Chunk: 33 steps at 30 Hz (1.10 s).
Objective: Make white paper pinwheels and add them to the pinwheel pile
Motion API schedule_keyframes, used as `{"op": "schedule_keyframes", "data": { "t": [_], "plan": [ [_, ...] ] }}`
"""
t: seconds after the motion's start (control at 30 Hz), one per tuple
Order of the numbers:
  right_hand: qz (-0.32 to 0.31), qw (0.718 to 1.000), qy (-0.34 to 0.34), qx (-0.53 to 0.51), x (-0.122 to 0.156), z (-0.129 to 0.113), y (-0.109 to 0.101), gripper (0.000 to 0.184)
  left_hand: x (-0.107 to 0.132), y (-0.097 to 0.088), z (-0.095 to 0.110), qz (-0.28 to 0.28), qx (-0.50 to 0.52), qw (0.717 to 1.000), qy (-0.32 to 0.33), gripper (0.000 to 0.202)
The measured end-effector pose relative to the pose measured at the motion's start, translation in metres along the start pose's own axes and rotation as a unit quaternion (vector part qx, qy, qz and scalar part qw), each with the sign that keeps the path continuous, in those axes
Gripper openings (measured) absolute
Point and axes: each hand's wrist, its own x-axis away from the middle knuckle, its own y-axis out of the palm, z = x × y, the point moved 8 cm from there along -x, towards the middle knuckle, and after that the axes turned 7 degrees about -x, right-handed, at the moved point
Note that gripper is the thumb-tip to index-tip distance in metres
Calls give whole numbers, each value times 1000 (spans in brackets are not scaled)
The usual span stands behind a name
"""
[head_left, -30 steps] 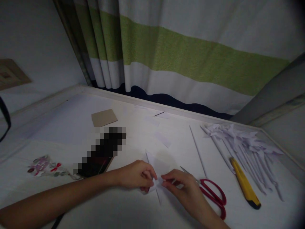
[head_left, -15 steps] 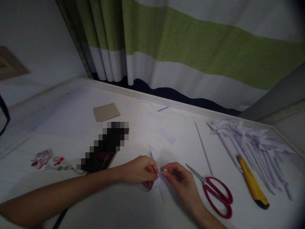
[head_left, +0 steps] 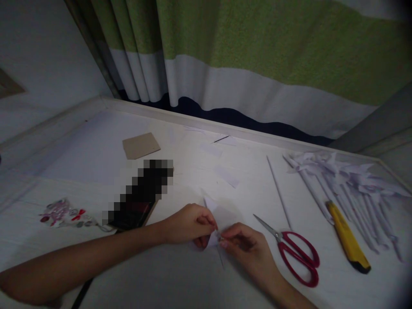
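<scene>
Both my hands meet over a small folded piece of white paper point(head_left: 222, 214) on the white table point(head_left: 96, 159). My left hand point(head_left: 188, 225) is closed, its fingertips pinching the paper's left side. My right hand point(head_left: 246, 249) is closed too, pinching the paper's centre from the right. A thin white paper stick point(head_left: 221, 259) pokes out below the fingers. The paper's pointed flaps rise just above the two hands.
Red-handled scissors point(head_left: 294, 253) lie right of my right hand, then a yellow utility knife point(head_left: 347, 242). Several finished white paper pinwheels point(head_left: 347, 180) lie at the far right, with a loose stick point(head_left: 278, 191). A dark pixelated object point(head_left: 141, 193), a cardboard piece point(head_left: 140, 145) and a small packet point(head_left: 62, 213) lie left.
The view has shifted slightly. My two hands have closed in on each other over the paper, and the right fingertips now press at its centre.
</scene>
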Motion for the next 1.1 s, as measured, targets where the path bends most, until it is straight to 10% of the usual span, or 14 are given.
{"op": "schedule_keyframes", "data": {
  "t": [1.1],
  "plan": [
    [20,1000,8,-10,-3,3,2,7,3,0,5,5,-26,999,33,12]
  ]
}}
